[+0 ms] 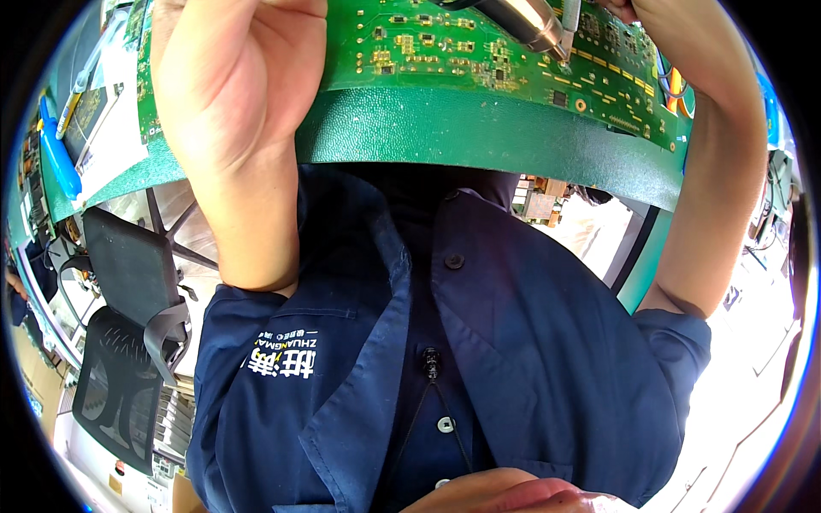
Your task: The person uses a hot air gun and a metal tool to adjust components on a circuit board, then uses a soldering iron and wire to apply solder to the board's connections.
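Observation:
A large green circuit board (462,73) with many small parts lies under my hands. My left hand (244,81) is raised over the board's left part, palm showing. The top edge cuts off its fingers, so what they hold is out of view. At upper right, my right hand (626,10) shows only a few curled fingertips by the board. Close to them, a thin grey pointed tool (570,15) comes down onto the board. Beside it slants a metal nozzle (528,21), like a hot-air gun's, its end at the same spot. The grips of both tools are hidden.
The board rests on a green textured mat (410,128) with a curved near edge. At the left lie a blue tool (58,162) and a yellow pen-like tool (68,111). Orange handles (674,90) stand by my right forearm. A black mesh chair (128,256) is behind left.

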Action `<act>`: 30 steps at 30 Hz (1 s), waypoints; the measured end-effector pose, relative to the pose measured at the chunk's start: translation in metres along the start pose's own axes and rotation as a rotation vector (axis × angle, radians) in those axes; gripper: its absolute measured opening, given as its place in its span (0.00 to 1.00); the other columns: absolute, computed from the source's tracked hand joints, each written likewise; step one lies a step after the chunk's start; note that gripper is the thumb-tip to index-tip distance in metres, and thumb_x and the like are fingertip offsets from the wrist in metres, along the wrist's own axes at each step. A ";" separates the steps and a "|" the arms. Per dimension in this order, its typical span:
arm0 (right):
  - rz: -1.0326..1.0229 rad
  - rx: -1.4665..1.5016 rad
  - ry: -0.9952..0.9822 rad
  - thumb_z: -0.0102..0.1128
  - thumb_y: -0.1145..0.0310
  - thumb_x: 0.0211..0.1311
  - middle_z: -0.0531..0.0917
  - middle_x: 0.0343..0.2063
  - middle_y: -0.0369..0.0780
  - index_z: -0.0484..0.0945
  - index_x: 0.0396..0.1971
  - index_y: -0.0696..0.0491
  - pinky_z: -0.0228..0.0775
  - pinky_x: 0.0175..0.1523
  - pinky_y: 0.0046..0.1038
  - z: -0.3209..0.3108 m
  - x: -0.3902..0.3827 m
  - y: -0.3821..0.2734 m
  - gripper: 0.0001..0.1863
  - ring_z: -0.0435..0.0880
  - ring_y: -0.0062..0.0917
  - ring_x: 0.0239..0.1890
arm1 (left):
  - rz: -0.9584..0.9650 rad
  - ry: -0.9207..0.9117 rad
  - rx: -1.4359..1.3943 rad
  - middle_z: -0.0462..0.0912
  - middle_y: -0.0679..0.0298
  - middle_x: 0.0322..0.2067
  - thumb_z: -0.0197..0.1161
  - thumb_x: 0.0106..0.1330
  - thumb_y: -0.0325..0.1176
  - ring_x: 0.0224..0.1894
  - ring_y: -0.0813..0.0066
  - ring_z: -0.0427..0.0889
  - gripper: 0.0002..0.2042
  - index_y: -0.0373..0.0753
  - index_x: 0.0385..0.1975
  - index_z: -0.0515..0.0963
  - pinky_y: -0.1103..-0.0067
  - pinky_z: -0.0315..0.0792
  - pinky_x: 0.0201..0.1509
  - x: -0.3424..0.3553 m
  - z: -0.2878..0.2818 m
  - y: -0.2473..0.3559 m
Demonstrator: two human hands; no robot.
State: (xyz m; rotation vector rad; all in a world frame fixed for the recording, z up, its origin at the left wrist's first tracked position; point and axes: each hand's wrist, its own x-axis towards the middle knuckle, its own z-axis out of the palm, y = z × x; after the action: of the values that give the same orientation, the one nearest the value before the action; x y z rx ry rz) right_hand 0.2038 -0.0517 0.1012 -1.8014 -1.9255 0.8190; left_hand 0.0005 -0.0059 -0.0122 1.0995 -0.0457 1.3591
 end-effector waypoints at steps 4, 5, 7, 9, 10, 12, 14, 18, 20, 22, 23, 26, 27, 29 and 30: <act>-0.106 0.030 0.035 0.42 0.56 0.77 0.65 0.10 0.27 0.75 0.28 0.55 0.56 0.22 0.15 0.000 -0.002 0.008 0.22 0.63 0.10 0.14 | -0.037 0.042 -0.010 0.76 0.57 0.49 0.48 0.74 0.45 0.56 0.63 0.77 0.24 0.34 0.61 0.58 0.65 0.70 0.67 0.000 0.006 0.003; -0.153 -0.009 0.046 0.42 0.56 0.77 0.65 0.11 0.27 0.75 0.28 0.55 0.56 0.22 0.14 0.000 -0.003 0.005 0.22 0.63 0.10 0.14 | -0.026 0.008 -0.015 0.76 0.57 0.49 0.49 0.74 0.45 0.56 0.63 0.77 0.24 0.34 0.61 0.59 0.65 0.70 0.67 0.001 0.006 0.004; -0.209 -0.005 0.017 0.42 0.55 0.77 0.66 0.11 0.26 0.75 0.28 0.55 0.57 0.23 0.14 -0.001 -0.001 0.010 0.22 0.63 0.10 0.15 | -0.005 -0.060 -0.026 0.76 0.57 0.48 0.49 0.74 0.44 0.56 0.63 0.77 0.24 0.34 0.61 0.59 0.65 0.70 0.68 0.003 0.003 0.004; -0.227 0.013 -0.002 0.42 0.54 0.77 0.66 0.11 0.26 0.75 0.29 0.54 0.56 0.23 0.13 -0.002 0.001 0.014 0.22 0.63 0.09 0.15 | -0.031 0.022 -0.015 0.76 0.57 0.48 0.49 0.74 0.44 0.56 0.63 0.76 0.24 0.34 0.61 0.58 0.65 0.69 0.68 0.000 0.007 0.005; -0.218 0.030 -0.006 0.42 0.54 0.77 0.66 0.12 0.26 0.75 0.29 0.54 0.56 0.23 0.13 -0.002 0.001 0.014 0.22 0.63 0.09 0.16 | -0.044 0.064 -0.009 0.76 0.57 0.48 0.50 0.74 0.44 0.56 0.62 0.76 0.24 0.34 0.61 0.58 0.65 0.69 0.68 -0.001 0.009 0.006; -0.170 0.127 -0.007 0.42 0.54 0.77 0.66 0.12 0.26 0.75 0.29 0.54 0.56 0.24 0.13 -0.004 0.001 0.017 0.22 0.63 0.09 0.16 | -0.047 -0.010 -0.022 0.76 0.57 0.48 0.49 0.74 0.44 0.56 0.62 0.76 0.24 0.34 0.61 0.58 0.65 0.69 0.68 0.003 0.008 0.009; -0.104 0.293 -0.007 0.42 0.54 0.77 0.66 0.12 0.26 0.75 0.29 0.54 0.56 0.24 0.13 -0.008 0.001 0.024 0.21 0.63 0.09 0.16 | -0.041 -0.051 -0.033 0.76 0.57 0.48 0.49 0.74 0.43 0.57 0.62 0.76 0.24 0.34 0.61 0.58 0.65 0.69 0.68 0.004 0.007 0.008; -0.034 0.204 0.138 0.48 0.55 0.75 0.68 0.11 0.27 0.75 0.27 0.53 0.57 0.22 0.11 -0.014 -0.010 -0.001 0.20 0.65 0.08 0.15 | -0.167 0.326 -0.763 0.75 0.57 0.49 0.49 0.75 0.43 0.57 0.62 0.76 0.24 0.33 0.61 0.58 0.65 0.69 0.68 0.002 0.017 0.013; -0.102 0.162 0.207 0.46 0.59 0.75 0.71 0.17 0.32 0.75 0.35 0.58 0.59 0.27 0.14 -0.020 -0.028 0.009 0.17 0.68 0.13 0.20 | -0.174 0.372 -0.778 0.75 0.56 0.49 0.48 0.75 0.44 0.57 0.61 0.76 0.24 0.34 0.61 0.57 0.64 0.68 0.68 0.001 0.017 0.014; -0.163 0.110 0.280 0.44 0.63 0.76 0.74 0.23 0.37 0.75 0.42 0.64 0.61 0.33 0.16 -0.029 -0.057 0.037 0.17 0.70 0.17 0.25 | -0.050 0.079 -0.084 0.75 0.56 0.49 0.48 0.75 0.45 0.57 0.61 0.76 0.24 0.34 0.62 0.57 0.63 0.68 0.68 0.000 0.009 0.005; -0.181 0.074 0.324 0.43 0.65 0.76 0.75 0.25 0.39 0.75 0.46 0.66 0.62 0.36 0.18 -0.031 -0.074 0.047 0.18 0.72 0.19 0.28 | -0.094 0.214 -0.457 0.75 0.56 0.49 0.47 0.75 0.45 0.57 0.61 0.76 0.24 0.34 0.62 0.57 0.63 0.67 0.69 0.001 0.015 0.001; -0.283 0.029 0.495 0.44 0.67 0.75 0.79 0.28 0.45 0.75 0.50 0.68 0.68 0.38 0.21 -0.007 -0.091 0.042 0.18 0.76 0.24 0.30 | -0.121 0.312 -0.769 0.76 0.56 0.49 0.46 0.75 0.46 0.57 0.61 0.75 0.25 0.33 0.62 0.57 0.62 0.66 0.69 -0.001 0.025 0.003; -0.307 0.007 0.568 0.45 0.67 0.75 0.80 0.28 0.46 0.75 0.51 0.68 0.70 0.38 0.22 0.005 -0.097 0.031 0.18 0.78 0.25 0.29 | -0.083 0.123 -0.407 0.76 0.56 0.49 0.45 0.76 0.46 0.58 0.61 0.75 0.25 0.33 0.63 0.56 0.62 0.66 0.69 0.001 0.012 0.008; -0.273 -0.093 0.763 0.47 0.69 0.73 0.82 0.29 0.50 0.76 0.47 0.67 0.73 0.37 0.25 0.027 -0.112 0.016 0.16 0.81 0.28 0.28 | -0.034 -0.040 -0.069 0.76 0.56 0.50 0.45 0.76 0.46 0.58 0.61 0.74 0.25 0.33 0.63 0.56 0.62 0.66 0.69 0.001 0.003 0.006; -0.234 -0.093 0.774 0.47 0.71 0.72 0.81 0.28 0.50 0.77 0.43 0.67 0.73 0.35 0.24 0.040 -0.124 0.007 0.14 0.80 0.28 0.27 | -0.022 -0.014 -0.091 0.76 0.56 0.50 0.44 0.76 0.46 0.58 0.60 0.74 0.25 0.33 0.63 0.56 0.62 0.66 0.69 -0.002 0.002 0.002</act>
State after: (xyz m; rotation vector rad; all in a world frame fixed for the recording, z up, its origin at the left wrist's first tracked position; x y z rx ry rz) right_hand 0.1978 -0.1798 0.0804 -1.5637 -1.6019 -0.0653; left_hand -0.0002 -0.0092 -0.0113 1.0304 -0.1041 1.3168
